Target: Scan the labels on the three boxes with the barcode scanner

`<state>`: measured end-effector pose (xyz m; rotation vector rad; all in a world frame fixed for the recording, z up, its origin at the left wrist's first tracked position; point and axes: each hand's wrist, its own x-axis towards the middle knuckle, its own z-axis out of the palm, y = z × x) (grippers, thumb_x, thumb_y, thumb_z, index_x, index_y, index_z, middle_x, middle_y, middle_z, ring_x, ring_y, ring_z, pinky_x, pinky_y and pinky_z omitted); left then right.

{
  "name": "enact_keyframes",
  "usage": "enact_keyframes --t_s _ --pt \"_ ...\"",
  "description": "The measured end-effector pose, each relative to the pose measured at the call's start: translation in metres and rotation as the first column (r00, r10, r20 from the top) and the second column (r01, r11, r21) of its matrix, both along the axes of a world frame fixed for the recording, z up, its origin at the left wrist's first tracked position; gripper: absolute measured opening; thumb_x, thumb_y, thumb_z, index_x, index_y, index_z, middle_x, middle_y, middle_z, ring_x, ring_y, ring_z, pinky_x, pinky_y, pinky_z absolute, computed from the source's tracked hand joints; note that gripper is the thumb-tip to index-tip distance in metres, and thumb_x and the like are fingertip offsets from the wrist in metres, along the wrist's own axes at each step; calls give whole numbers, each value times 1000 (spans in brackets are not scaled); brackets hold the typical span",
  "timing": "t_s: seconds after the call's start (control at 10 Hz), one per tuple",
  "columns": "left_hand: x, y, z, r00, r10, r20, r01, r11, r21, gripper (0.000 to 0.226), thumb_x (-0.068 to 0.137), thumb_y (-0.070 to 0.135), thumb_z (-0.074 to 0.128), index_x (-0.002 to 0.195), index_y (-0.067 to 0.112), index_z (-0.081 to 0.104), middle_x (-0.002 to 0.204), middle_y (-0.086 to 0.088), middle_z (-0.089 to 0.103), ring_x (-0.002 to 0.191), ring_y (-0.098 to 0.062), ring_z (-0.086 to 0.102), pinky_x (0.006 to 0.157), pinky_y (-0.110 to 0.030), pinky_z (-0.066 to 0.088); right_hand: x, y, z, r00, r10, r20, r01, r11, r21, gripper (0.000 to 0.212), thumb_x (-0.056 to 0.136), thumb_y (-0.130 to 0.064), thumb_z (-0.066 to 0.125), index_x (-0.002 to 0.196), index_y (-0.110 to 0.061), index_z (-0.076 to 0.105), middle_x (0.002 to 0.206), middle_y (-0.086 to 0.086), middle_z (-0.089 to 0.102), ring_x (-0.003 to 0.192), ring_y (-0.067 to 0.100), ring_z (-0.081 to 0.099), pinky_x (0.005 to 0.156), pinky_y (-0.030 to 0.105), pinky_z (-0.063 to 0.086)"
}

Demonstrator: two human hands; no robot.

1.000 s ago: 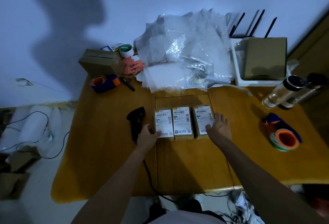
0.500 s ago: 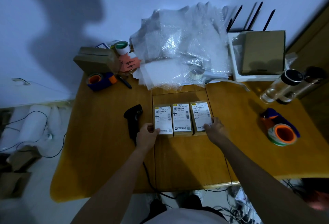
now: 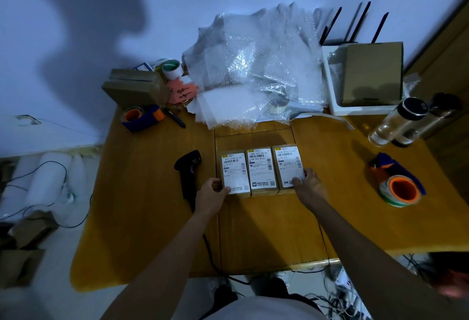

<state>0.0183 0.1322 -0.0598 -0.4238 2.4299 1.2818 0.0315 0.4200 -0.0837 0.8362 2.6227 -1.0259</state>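
Observation:
Three small cardboard boxes with white barcode labels lie side by side in the middle of the wooden table: the left box (image 3: 234, 171), the middle box (image 3: 261, 168) and the right box (image 3: 288, 164). My left hand (image 3: 210, 192) grips the near left corner of the left box. My right hand (image 3: 308, 185) pinches the near right corner of the right box. A black barcode scanner (image 3: 189, 171) lies on the table just left of the boxes, with its cable running off the near edge.
A heap of bubble wrap (image 3: 253, 65) fills the back of the table (image 3: 152, 218). Tape dispensers sit at the back left (image 3: 142, 116) and at the right (image 3: 396, 182). A clear bottle (image 3: 396, 121) and a white tray holding a brown box (image 3: 368, 75) are at the back right.
Both hands slid to the near corners of the outer boxes and closed on them. The right hand went from lying flat beside the right box to pinching its corner.

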Motion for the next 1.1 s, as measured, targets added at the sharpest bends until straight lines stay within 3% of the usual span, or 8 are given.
enact_keyframes --t_s 0.2,0.4,0.6,0.7,0.8,0.9,1.1 --pt "3 4 1 1000 0 9 0 1000 1 52 95 29 73 141 13 55 136 -8 65 123 -24 62 85 -27 49 2 1 2 1000 -13 2 13 1000 16 48 99 -32 59 141 -13 45 133 13 63 112 32 66 80 38 57" --pt "5 3 3 1000 12 10 -12 1000 8 50 95 29 72 140 13 56 136 -8 66 123 -24 62 90 -30 51 2 -1 3 1000 -18 1 18 1000 3 53 98 -35 60 145 -15 44 137 12 61 116 32 65 87 45 60" --pt "3 1 6 998 14 56 -16 999 40 51 96 27 71 142 12 55 136 -7 65 123 -24 61 92 -31 51 1 -2 4 1000 -20 12 20 1000 -14 53 99 -34 59 146 -15 44 138 12 61 120 32 63 84 37 54" --pt "2 1 8 997 13 80 -17 998 60 53 97 27 69 145 11 53 140 -8 63 125 -23 60 90 -28 50 -1 -1 4 999 -17 34 18 999 -30 54 99 -35 57 148 -15 43 138 12 61 120 33 62 90 44 57" --pt "3 2 10 994 -3 107 -6 996 86 58 99 29 66 151 11 47 143 -9 60 119 -20 59 74 -18 46 -3 -1 6 999 -22 43 25 998 -64 53 100 -33 57 147 -14 44 138 14 62 119 34 63 89 43 57" --pt "5 -1 6 991 -27 129 14 995 102 62 100 30 65 154 11 42 147 -11 57 119 -20 58 69 -17 45 -4 0 0 997 -36 64 44 990 -132 51 99 -29 59 146 -12 45 137 16 62 116 35 65 89 45 59" --pt "-4 -5 31 995 -29 96 16 991 134 58 101 27 64 153 10 43 149 -10 54 131 -25 55 94 -30 47 -17 6 9 993 -102 63 113 974 -195 66 95 -26 69 150 -7 39 140 20 57 120 39 62 92 50 58"
